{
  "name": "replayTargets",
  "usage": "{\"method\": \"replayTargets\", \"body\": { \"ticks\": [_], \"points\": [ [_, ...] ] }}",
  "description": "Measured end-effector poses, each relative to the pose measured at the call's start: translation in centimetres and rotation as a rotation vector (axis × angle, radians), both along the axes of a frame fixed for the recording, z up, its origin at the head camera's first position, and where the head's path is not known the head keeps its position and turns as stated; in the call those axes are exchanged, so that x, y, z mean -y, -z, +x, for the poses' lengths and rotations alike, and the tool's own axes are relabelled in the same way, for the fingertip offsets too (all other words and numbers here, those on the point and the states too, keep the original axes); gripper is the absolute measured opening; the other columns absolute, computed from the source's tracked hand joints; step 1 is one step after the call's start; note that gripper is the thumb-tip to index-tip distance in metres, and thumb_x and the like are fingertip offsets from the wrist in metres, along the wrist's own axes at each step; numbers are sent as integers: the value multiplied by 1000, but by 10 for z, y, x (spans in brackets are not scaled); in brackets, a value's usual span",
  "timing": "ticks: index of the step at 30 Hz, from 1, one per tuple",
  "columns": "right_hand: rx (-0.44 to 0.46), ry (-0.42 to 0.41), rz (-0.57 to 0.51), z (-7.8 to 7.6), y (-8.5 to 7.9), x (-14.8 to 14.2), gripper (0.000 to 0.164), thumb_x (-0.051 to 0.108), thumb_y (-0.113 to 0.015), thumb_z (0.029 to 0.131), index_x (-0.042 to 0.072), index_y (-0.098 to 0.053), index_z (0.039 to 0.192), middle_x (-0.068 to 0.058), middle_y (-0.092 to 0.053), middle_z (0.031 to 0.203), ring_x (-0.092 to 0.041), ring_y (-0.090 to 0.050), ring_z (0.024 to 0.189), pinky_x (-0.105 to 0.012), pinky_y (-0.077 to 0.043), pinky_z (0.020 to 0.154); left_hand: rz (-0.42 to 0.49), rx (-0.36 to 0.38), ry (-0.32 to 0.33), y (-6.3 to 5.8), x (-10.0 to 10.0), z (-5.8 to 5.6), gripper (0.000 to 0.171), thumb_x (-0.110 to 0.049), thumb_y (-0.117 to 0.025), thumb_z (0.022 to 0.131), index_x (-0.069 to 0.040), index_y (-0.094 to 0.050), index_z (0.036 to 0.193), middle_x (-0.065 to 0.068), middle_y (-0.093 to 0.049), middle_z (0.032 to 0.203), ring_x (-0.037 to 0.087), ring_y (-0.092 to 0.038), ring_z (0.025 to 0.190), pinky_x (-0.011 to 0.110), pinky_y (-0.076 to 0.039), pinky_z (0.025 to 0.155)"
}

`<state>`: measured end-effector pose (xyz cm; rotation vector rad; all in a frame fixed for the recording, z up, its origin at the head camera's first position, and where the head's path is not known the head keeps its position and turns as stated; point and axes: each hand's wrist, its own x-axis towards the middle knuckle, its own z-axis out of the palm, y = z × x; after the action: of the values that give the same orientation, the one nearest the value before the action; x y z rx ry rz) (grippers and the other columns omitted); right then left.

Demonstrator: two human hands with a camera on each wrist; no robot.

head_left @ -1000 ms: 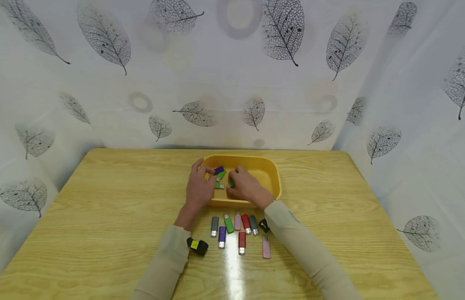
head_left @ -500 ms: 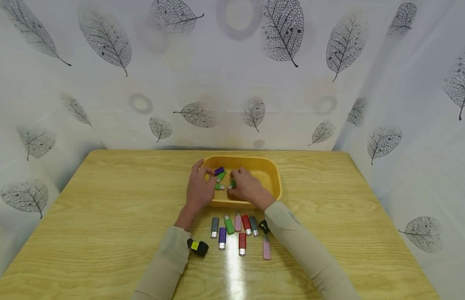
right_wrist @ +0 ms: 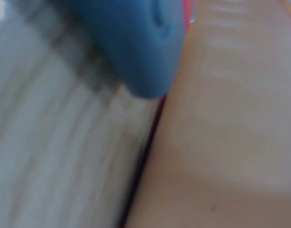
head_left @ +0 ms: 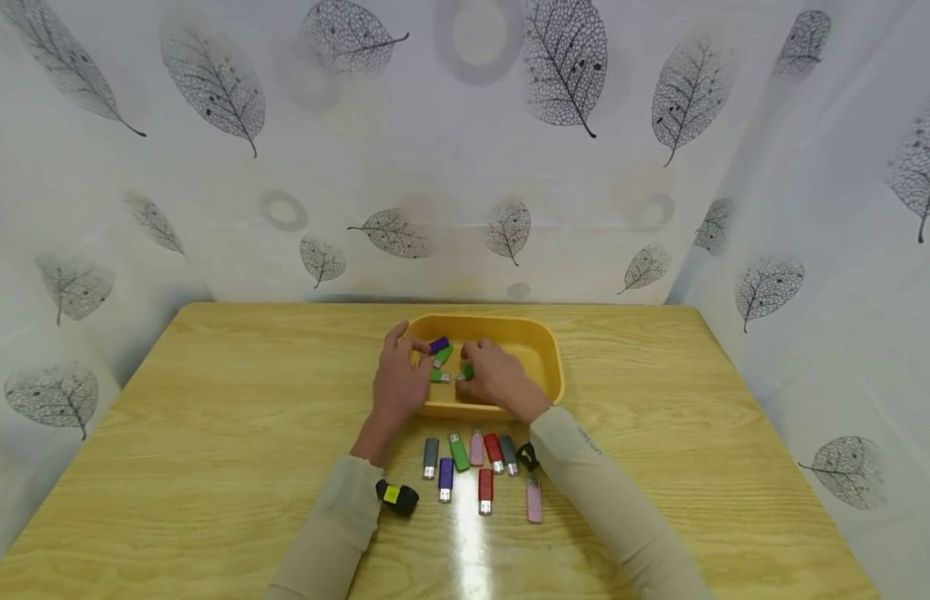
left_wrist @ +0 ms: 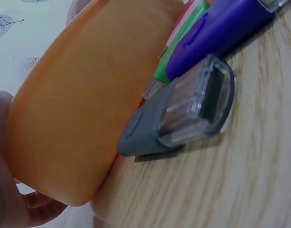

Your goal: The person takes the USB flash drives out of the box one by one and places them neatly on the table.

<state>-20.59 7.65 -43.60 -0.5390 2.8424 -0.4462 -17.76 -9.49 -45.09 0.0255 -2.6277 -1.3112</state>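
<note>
R hand (head_left: 498, 377) pinches a green USB drive (head_left: 468, 372) inside yellow tray (head_left: 465, 411); next to no change vs 1 s ago, so work's at same stage. L hand (head_left: 402, 379) is over tray's L rim, can't tell if gripping. Nearer red drive (head_left: 485, 488) etc. on table (head_left: 270, 400).

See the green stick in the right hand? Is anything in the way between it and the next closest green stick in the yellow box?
Nothing visible is. The right hand pinches its green stick, and only bare yellow box shows between that and the neighbour stick to its left.
</note>
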Motion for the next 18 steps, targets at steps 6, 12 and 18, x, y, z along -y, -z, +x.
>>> {"method": "replayTargets", "body": {
  "ticks": [6,12,18],
  "points": [
    [-66,26,-23,-7,-7,0,44,36,-67,89,11,-58,124,-7,-60,113,-19,-58,87,-36,-54,76,-29,22,-37,-5,1,-2,14,-15,-58,91,-4,-64,98,9,-35,157,39,-44,136,53,-46,100],
    [-171,124,-140,-7,-21,-24,44,37,-63,89,11,-57,125,-10,-56,123,-20,-55,65,-33,-47,55,-21,38,-50,-4,-4,1,15,-16,-57,90,-5,-64,99,8,-35,158,42,-44,135,54,-48,98],
    [-247,186,-255,11,-38,-57,47,36,-66,88,6,-60,124,-14,-60,120,-21,-56,73,-32,-47,58,-26,37,-47,-4,-3,4,14,-14,-58,90,-6,-65,100,8,-34,158,42,-44,136,54,-45,103]
  ]
}}
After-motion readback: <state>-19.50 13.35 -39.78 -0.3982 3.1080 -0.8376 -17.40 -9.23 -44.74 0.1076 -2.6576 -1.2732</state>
